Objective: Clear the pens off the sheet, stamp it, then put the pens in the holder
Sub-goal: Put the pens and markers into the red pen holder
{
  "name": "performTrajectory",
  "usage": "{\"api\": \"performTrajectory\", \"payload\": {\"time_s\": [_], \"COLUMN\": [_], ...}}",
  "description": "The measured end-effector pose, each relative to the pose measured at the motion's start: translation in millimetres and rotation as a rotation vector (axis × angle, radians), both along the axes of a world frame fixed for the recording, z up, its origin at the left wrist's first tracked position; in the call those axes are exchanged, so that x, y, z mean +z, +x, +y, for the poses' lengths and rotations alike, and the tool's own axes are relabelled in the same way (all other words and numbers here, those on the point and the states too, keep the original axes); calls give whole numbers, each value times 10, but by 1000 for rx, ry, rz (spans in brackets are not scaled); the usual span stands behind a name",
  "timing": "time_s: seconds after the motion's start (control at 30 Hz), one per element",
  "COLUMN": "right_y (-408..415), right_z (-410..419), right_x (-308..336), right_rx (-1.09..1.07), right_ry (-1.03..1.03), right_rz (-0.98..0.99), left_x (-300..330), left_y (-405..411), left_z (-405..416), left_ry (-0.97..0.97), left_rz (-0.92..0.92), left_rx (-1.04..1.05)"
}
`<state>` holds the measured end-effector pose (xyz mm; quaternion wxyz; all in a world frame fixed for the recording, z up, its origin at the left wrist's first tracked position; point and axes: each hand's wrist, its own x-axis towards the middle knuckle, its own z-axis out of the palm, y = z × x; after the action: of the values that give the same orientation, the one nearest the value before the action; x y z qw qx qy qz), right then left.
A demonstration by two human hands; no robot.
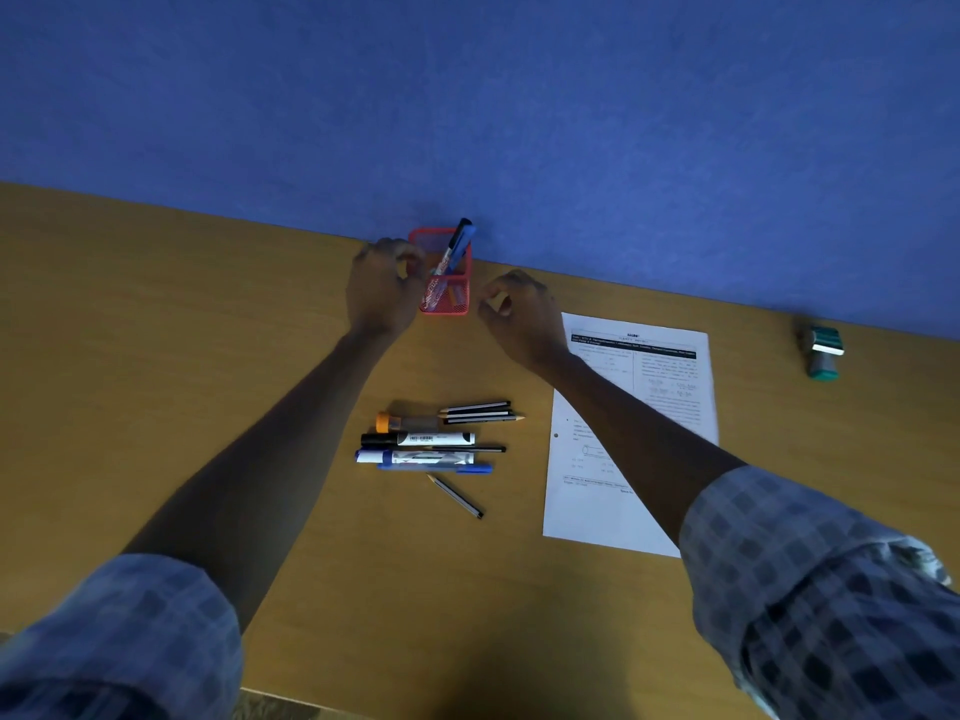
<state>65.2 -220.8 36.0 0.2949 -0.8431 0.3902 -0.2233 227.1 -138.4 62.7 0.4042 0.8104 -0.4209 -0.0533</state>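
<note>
Red mesh holder, green stamp, white sheet, blue wall, checked sleeves.

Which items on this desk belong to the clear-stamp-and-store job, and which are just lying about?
Part of the job: printed sheet, stamper, red mesh holder with markers already inside, loose pens and pencils, left hand, right hand.

Just lying about: nothing visible; only the wooden desk and blue wall.

Two bare forearms in view, each ending in a bare hand: left grip, right grip. No rings, watch or bands visible. Left sleeve rolled up near the elbow: checked cloth, pale grey-blue with darker squares. Right sleeve the same check, rolled likewise, cuff folded into a thick band. Dim light, colours muted.
</note>
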Motion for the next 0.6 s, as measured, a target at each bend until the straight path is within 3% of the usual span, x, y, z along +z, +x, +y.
{"api": "performTrajectory", "payload": {"time_s": [0.27, 0.6], "right_y": [-319, -597], "right_z": [271, 440], "right_x": [-163, -255], "right_rx": [241, 394], "right_ry": [148, 84], "right_rz": [175, 347], "left_x": [-217, -510], "left_y": [-276, -741], "left_z": [365, 735], "left_ry": [125, 363], "left_rz": [44, 11], "left_rx": [-169, -378]}}
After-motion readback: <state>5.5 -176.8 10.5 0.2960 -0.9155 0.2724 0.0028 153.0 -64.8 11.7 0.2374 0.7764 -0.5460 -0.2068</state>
